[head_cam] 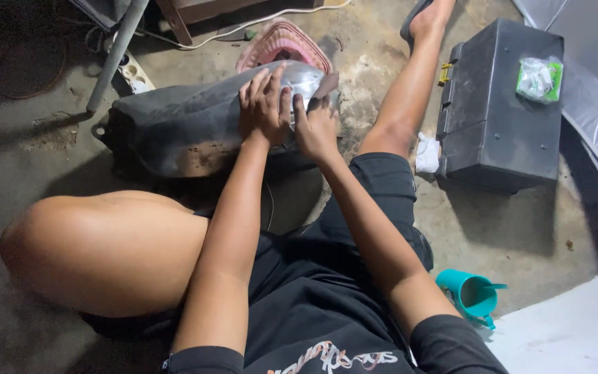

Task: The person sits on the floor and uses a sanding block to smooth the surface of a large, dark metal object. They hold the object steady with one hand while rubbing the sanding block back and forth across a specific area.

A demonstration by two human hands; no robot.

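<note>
On the concrete floor (506,235) between the person's legs lies a black panel (174,128) with a clear lens (304,77). The left hand (264,104) presses flat, fingers spread; the right hand (315,128) grips its edge.

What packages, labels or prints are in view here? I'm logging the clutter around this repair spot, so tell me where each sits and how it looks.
Small plastic packet: lies on top of the dark grey toolbox at right; crinkled clear bag with a green backing card.
Print on the black shirt: bottom edge of the picture, between the arms; curved pale and orange lettering.
No signs or screens show.
</note>
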